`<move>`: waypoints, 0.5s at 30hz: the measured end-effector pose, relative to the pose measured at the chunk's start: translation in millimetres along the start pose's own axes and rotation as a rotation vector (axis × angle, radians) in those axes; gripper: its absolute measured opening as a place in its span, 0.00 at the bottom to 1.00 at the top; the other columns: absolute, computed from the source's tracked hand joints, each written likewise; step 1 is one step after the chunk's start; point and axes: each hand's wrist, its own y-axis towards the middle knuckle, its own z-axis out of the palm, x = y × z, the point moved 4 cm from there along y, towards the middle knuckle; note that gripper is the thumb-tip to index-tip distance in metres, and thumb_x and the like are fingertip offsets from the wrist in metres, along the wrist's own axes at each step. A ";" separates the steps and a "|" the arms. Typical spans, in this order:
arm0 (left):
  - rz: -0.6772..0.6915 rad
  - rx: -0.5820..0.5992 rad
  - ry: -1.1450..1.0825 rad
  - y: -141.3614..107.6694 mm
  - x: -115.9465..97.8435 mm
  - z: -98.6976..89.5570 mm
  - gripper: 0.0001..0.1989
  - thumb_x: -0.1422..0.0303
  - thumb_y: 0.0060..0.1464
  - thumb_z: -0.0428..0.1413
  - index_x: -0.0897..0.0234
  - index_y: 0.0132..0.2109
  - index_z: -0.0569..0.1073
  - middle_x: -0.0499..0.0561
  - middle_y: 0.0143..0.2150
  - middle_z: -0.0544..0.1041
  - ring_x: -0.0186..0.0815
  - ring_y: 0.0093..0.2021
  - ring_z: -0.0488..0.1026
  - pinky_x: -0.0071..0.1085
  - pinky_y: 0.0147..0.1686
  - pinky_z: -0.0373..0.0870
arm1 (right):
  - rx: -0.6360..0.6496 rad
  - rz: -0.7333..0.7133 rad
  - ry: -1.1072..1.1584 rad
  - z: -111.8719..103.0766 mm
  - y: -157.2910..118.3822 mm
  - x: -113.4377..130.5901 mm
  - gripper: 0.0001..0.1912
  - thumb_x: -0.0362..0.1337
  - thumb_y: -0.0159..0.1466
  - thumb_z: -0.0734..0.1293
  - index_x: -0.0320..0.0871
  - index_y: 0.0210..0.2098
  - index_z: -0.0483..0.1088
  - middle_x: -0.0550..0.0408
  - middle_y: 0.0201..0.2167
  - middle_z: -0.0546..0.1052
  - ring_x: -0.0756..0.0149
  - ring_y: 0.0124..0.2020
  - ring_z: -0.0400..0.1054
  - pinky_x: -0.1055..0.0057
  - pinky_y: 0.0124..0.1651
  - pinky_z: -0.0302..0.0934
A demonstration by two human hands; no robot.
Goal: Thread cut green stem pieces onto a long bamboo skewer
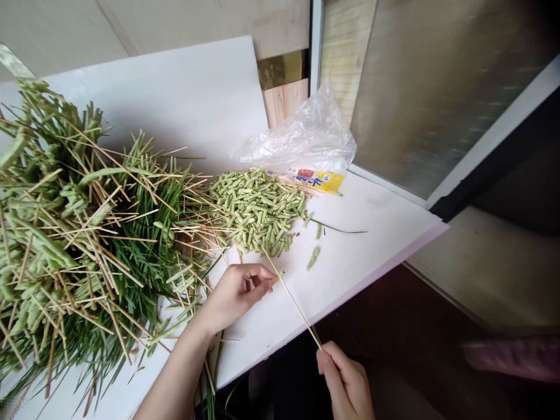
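A thin wooden skewer (297,306) slants up and left from my right hand (346,382), whose thumb and fingers are closed on its lower end. A small green piece sits on the skewer near its upper part. My left hand (245,291) is beside that piece, its thumb and index fingertips close together; what they hold, if anything, is too small to make out. Just beyond the left hand lies a heap of cut green bean pieces (258,210). The skewer's tip reaches the near edge of this heap.
A large pile of skewered beans and green stalks (87,233) covers the left of the white table (367,216). A clear plastic bag (306,137) and a yellow packet (326,181) lie behind the heap. A framed panel (429,87) stands at right.
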 end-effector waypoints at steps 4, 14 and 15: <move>0.009 0.107 -0.106 -4.3 -11.2 15.7 0.11 0.63 0.61 0.57 0.66 0.38 0.80 0.51 0.29 0.80 0.30 0.24 0.69 0.24 0.22 0.60 | -0.015 0.015 0.014 1.2 -0.1 0.3 0.20 0.44 0.75 0.55 0.46 0.27 0.58 0.64 0.22 0.54 0.71 0.22 0.48 0.70 0.27 0.44; 0.172 0.250 -0.039 -2.8 -23.5 31.0 0.10 0.72 0.59 0.56 0.62 0.44 0.80 0.50 0.35 0.82 0.32 0.30 0.73 0.26 0.26 0.64 | 0.023 0.002 0.109 2.9 -0.6 9.5 0.20 0.44 0.76 0.53 0.46 0.30 0.62 0.65 0.22 0.53 0.72 0.21 0.45 0.69 0.25 0.40; 0.211 0.223 -0.016 -1.5 -24.7 30.4 0.13 0.75 0.57 0.55 0.61 0.46 0.80 0.51 0.39 0.82 0.34 0.32 0.74 0.27 0.28 0.66 | 0.006 0.004 0.122 1.6 -1.6 9.6 0.19 0.44 0.76 0.53 0.46 0.30 0.62 0.65 0.22 0.52 0.72 0.20 0.44 0.70 0.24 0.39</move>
